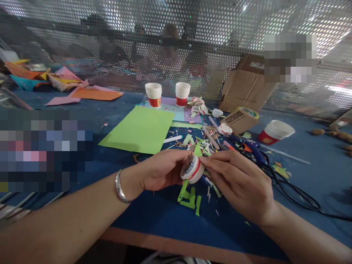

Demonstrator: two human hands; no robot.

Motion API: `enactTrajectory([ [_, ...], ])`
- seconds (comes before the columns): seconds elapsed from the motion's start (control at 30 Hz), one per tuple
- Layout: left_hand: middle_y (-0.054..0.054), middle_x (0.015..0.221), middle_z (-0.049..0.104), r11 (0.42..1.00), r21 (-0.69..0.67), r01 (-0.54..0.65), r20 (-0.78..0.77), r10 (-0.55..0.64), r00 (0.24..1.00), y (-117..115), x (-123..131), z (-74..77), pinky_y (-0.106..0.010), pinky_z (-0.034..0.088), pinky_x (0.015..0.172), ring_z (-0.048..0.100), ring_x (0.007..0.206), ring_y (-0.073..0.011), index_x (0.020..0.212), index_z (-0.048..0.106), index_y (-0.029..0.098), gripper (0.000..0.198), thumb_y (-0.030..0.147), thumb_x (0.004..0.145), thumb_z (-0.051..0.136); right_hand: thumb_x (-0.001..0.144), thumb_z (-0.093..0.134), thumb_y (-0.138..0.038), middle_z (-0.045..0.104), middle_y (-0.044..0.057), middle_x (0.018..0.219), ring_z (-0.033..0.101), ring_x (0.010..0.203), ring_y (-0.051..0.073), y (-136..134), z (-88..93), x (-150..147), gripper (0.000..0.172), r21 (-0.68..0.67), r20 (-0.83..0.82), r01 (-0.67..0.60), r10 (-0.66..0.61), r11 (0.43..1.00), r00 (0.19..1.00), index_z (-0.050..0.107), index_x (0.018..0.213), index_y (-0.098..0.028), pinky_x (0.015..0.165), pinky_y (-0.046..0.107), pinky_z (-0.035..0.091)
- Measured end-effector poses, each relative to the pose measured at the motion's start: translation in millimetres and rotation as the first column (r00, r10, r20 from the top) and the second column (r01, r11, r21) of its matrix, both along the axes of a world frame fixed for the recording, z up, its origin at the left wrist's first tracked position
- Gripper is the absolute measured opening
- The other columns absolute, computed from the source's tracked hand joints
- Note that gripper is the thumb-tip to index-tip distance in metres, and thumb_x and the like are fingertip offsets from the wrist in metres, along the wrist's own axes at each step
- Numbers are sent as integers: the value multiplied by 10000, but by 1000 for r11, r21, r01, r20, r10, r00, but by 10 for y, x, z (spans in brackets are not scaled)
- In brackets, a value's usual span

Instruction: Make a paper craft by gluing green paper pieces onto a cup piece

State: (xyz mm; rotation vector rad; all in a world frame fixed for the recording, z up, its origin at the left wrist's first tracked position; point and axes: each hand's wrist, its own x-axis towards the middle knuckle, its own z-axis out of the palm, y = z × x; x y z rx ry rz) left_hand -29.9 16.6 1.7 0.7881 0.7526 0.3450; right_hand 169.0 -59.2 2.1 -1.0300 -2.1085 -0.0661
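Observation:
A cut-down paper cup [195,172], white with a red band, is held between my hands above the table. Blue lines are drawn on its round end, and green paper pieces stick out at its top and bottom; the lower strip [183,191] hangs down. My left hand [167,168] wraps its fingers and thumb around the left side of the cup. From the right, my right hand [239,179] pinches at the cup's upper edge; what lies exactly between those fingertips is hidden. Green paper cuttings [189,200] lie on the table just below.
A green sheet [140,128] lies left of a heap of paper scraps and pens. Stacked paper cups [154,101], [182,99] stand behind, another stack [271,134] tilts at right. Several finished-looking cup pieces [203,109], cardboard [244,86], and a black cable [291,194] are around.

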Motion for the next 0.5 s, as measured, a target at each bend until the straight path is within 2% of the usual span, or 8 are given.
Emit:
enactTrajectory([
  [0.17,-23,645,551,1000,-5,31,38,-31,999,5,-20,-20,-217,416,533,474,584,-128,746,667,158,191,232,873,545,909,647,-24,727,84,1085,687,969,155,4,3,23,359,16,18,-24,23,1000,1000,680,1222,-196,870,301,559],
  [0.4,-20,624,510,997,50,66,123,-72,990,37,-24,-39,-190,427,526,455,555,-104,710,637,140,217,228,876,528,924,643,-54,743,84,1004,694,900,156,3,55,23,250,28,34,24,-25,999,999,718,1136,-164,854,307,560],
  [0.5,-30,634,524,999,35,-36,96,32,995,59,-19,-6,-199,419,493,468,537,-104,697,619,136,254,239,902,509,921,645,-59,745,78,987,696,889,157,-8,66,11,233,-10,-12,31,-32,999,999,737,1102,-172,827,302,561],
])
